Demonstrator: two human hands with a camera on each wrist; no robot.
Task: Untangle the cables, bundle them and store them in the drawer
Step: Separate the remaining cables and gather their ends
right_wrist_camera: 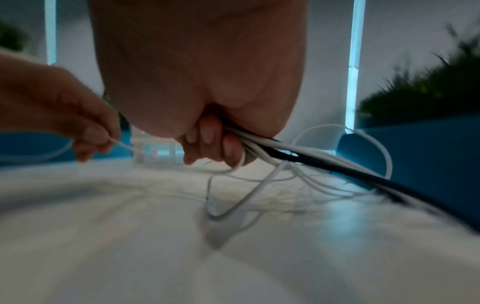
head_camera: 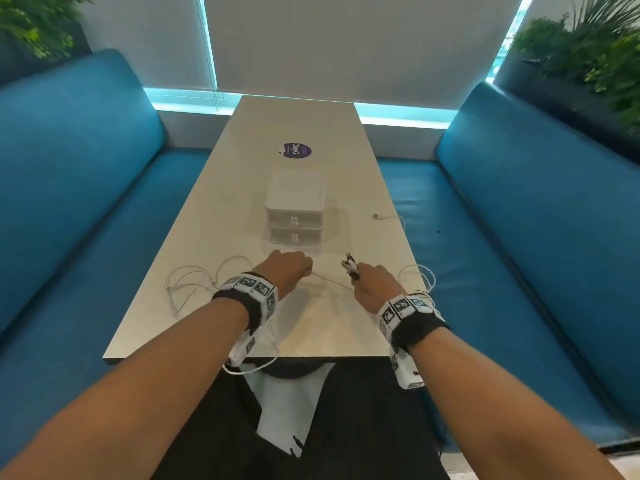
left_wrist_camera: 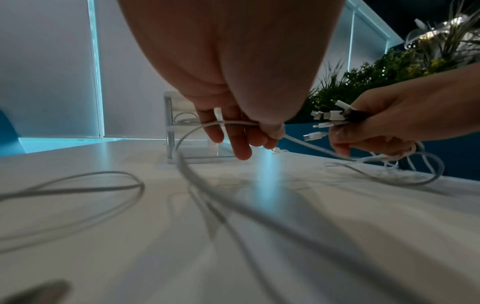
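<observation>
The pale tabletop [head_camera: 311, 327] runs away from me between two blue benches [head_camera: 79, 188], and on it, just beyond my hands, stands the small clear drawer unit [head_camera: 295, 211] with both drawers shut. Loose white cable loops [head_camera: 194, 282] sprawl on the tabletop to the left of my left wrist, more loops [head_camera: 420, 277] spill by the right edge, and one stray connector [head_camera: 376, 216] lies apart to the right of the drawers. My right hand [head_camera: 372, 284] is clenched round a gathered bunch of cables [right_wrist_camera: 293, 153], white ones and a black one, with the plug ends [left_wrist_camera: 330, 121] fanned out above my fist. My left hand [head_camera: 289, 270] pinches a single white cable [left_wrist_camera: 233, 123] between thumb and fingers; it runs taut across the short gap to the right hand. I judge the step is drawing this one strand free of the tangle. To do it well I should keep the right fist firm so the plugs stay level, let the strand slide through my left fingers rather than yank, and follow it toward the left loops so no knot tightens.
</observation>
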